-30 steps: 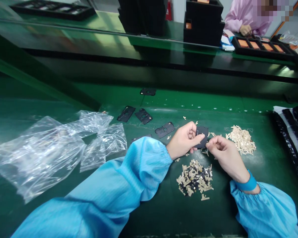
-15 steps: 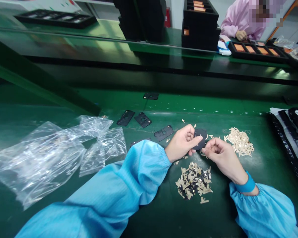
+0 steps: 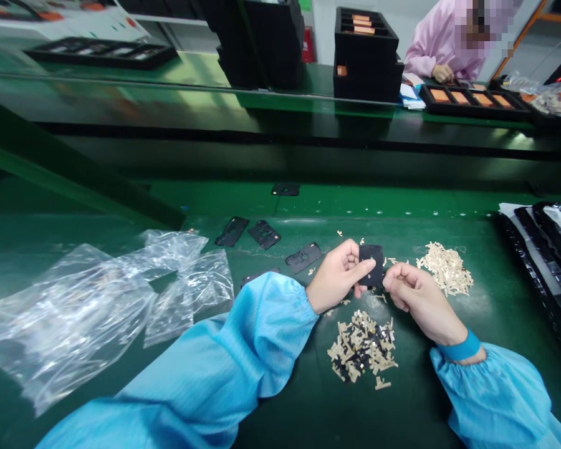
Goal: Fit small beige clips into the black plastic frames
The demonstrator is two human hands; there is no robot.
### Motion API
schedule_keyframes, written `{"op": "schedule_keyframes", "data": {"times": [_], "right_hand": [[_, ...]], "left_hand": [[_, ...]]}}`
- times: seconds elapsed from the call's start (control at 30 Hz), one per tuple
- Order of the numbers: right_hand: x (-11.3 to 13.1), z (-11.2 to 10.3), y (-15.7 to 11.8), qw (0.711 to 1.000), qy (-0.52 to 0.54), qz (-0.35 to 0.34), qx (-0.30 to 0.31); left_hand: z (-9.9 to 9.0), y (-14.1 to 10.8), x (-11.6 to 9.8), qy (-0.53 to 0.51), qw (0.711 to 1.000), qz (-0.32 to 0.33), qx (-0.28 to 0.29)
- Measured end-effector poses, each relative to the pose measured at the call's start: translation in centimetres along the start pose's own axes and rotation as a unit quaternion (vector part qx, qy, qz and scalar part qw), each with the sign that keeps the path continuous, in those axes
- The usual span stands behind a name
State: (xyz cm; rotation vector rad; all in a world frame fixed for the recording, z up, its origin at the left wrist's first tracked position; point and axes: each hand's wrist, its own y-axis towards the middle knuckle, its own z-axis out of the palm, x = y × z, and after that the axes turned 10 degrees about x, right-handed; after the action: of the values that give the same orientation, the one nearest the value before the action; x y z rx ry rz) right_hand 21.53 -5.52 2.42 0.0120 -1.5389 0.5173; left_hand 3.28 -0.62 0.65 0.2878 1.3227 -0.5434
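My left hand (image 3: 337, 274) is closed on a thin black plastic plate (image 3: 373, 254), thumb across its face. At the plate's right edge, my right hand (image 3: 414, 293) has thumb and forefinger pinched together; whatever lies between them is too small to make out. Below the hands lies a pile of small beige and black pieces (image 3: 362, 346). A heap of beige pieces (image 3: 445, 268) sits to the right of the plate. Several similar black plates with cut-outs, one of them here (image 3: 303, 257), lie to the left of my left hand.
Crumpled clear plastic bags (image 3: 84, 312) cover the left of the green table. Black trays (image 3: 542, 268) stand at the right edge. Behind a raised shelf, a person in pink (image 3: 430, 47) sits near a tray of orange parts (image 3: 474, 103). Stacked black boxes (image 3: 367, 62) stand there too.
The view has shifted slightly. The black plate has turned a little more upright in my left hand. My right fingertips stay at its right edge, still pinched.
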Motion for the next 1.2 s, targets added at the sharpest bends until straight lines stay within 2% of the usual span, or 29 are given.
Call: {"op": "schedule_keyframes", "data": {"times": [0.23,0.43,0.63,0.73,0.83,1.0,1.1,1.2], "right_hand": [[-0.4,0.0,0.0,0.999,0.032,0.0,0.008],[-0.4,-0.1,-0.1,0.993,0.111,0.0,0.028],[-0.2,0.4,0.0,0.977,0.196,-0.007,0.081],[-0.4,0.6,0.2,0.972,0.219,-0.004,0.087],[-0.8,0.5,0.4,0.979,0.195,-0.02,0.048],[-0.7,-0.4,0.4,0.991,0.083,-0.068,-0.079],[-0.4,-1.0,0.3,0.987,0.005,-0.095,-0.133],[-0.4,-1.1,0.2,0.971,-0.079,-0.156,-0.163]], "left_hand": [[0.0,-0.1,0.0,-0.012,1.0,0.005,0.013],[0.2,-0.1,0.1,-0.051,0.998,0.01,0.027],[0.7,-0.3,0.6,-0.103,0.994,0.006,0.038],[0.9,-0.4,0.9,-0.113,0.993,0.006,0.038],[1.0,-0.4,0.8,-0.12,0.993,0.003,0.019],[0.8,-0.3,0.3,-0.13,0.991,0.019,-0.009],[0.5,-0.2,0.1,-0.105,0.994,0.019,-0.029],[0.3,-0.1,0.0,-0.091,0.994,0.007,-0.052]]}}
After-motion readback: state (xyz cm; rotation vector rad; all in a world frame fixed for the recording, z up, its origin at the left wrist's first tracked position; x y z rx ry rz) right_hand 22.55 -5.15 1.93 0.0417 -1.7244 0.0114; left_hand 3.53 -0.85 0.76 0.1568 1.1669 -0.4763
